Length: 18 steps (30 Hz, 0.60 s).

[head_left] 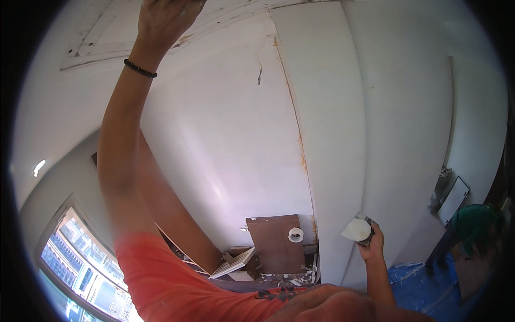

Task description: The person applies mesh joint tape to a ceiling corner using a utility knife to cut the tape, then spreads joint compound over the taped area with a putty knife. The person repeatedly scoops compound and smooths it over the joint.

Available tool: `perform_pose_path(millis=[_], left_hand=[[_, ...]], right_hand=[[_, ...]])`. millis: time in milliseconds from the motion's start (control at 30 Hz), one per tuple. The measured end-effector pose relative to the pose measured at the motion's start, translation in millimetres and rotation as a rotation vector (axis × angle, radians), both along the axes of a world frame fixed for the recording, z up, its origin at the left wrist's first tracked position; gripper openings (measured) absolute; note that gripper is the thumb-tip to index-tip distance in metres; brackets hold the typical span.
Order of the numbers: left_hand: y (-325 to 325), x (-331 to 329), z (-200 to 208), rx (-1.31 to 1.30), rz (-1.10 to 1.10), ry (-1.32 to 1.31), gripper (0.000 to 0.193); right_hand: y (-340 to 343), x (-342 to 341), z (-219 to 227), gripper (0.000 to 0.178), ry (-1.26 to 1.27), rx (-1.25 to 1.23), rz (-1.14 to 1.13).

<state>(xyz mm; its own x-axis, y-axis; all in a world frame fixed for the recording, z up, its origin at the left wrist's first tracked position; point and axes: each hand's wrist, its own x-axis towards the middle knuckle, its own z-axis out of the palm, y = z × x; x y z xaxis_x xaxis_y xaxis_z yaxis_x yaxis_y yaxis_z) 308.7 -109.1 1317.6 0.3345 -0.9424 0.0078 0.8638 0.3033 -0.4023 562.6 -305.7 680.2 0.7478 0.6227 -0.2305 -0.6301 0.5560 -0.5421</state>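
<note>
My left hand is raised high against the ceiling panel, with a dark beaded bracelet on the wrist. Its fingertips run past the upper edge, so what they hold, if anything, is hidden. Lower down on the right, my right hand is closed round a small dark flat plate. A smooth white mound that looks like putty sits on this plate, in front of the pale wall panel.
A wire hangs from the white wall. Below stand a brown board, a white roll and scattered debris. A person in green bends at the right by blue floor sheeting. A window is at the left.
</note>
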Motion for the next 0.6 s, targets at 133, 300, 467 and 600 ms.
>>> perform_pose_path(millis=[133,300,467,600], left_hand=[[4.4,-31.2,-23.2,-0.105,0.197,-0.155,0.043],[64.2,-36.2,-55.4,-0.308,0.199,-0.194,0.048],[55.7,12.6,-57.2,-0.266,0.241,-0.099,0.046],[56.3,43.5,-26.5,-0.18,0.218,-0.153,0.047]], right_hand=[[-0.4,-3.0,4.1,0.033,0.001,-0.008,0.028],[0.6,4.1,-18.9,0.04,-0.038,0.041,0.071],[-2.4,0.7,-17.0,0.04,0.012,0.011,0.046],[-7.2,-2.0,-16.5,0.039,0.056,0.023,0.014]])
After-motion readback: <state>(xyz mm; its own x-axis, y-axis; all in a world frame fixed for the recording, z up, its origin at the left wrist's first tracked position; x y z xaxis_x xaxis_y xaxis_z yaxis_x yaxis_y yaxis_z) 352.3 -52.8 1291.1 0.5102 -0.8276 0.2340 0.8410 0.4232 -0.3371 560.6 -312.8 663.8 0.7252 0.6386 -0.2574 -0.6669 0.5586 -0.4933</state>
